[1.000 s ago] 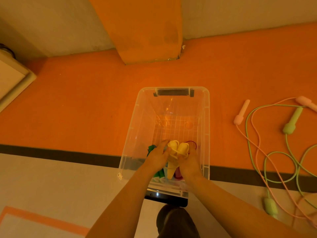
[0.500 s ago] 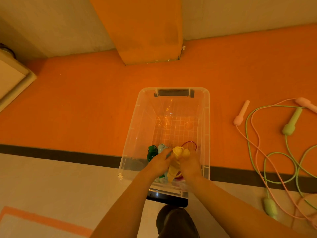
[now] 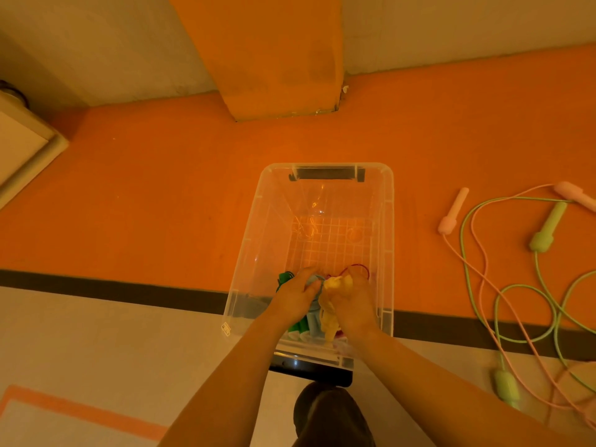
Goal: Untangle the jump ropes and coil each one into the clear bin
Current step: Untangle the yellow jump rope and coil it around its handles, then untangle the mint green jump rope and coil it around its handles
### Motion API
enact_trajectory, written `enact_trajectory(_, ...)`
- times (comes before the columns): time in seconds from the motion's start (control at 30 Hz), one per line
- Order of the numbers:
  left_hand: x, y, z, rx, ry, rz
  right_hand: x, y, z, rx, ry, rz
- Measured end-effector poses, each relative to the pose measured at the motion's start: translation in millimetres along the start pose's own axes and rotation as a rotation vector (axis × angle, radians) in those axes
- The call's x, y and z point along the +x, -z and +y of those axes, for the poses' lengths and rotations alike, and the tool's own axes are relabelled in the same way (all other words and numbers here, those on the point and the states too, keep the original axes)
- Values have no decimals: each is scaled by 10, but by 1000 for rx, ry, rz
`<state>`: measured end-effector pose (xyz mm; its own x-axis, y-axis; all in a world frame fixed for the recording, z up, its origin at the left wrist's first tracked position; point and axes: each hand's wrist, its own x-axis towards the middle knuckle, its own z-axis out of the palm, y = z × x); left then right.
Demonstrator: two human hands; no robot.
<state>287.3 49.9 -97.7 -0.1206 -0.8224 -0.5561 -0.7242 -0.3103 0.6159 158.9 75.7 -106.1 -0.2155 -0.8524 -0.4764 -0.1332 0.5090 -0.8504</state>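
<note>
down inside the clear bin (image 3: pixel 385 240), the right hand (image 3: pixel 356 301) curls around a yellow jump rope (image 3: pixel 330 304), while the left hand (image 3: pixel 295 298) rests curved on the bundle beside it. well apart, green and pink ropes (image 3: pixel 516 285) lie tangled on the floor to the right.

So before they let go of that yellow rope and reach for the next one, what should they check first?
1. Yellow rope inside the clear bin: ok, both hands have it down at the near end.
2. Yellow rope neatly coiled: cannot tell, the hands hide most of it.
3. Left hand free to leave: cannot tell, it rests on the ropes already in the bin.
4. Right hand free to leave: not ok, it holds the yellow rope.
5. Room for more ropes: ok, the bin's far half shows bare floor grid.
6. Next ropes ready: not ok, the green rope and pink rope lie crossed over each other on the floor to the right.
</note>
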Motion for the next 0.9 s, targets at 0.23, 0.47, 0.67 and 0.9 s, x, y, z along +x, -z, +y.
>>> enact_trajectory(0.23,-121,187,225,-59,-96,30,-172,79,-101,-7,19,-40)
enact_trajectory(0.47,-346,583,906,74,-185,20,-297,421,-512,101,24,-80)
enact_trajectory(0.67,-514,677,1672,254,-305,64,-408,918,-794,210,32,-33)
enact_trajectory(0.9,-633,161,2283,247,-377,35,-507,1975,-831,261,62,93)
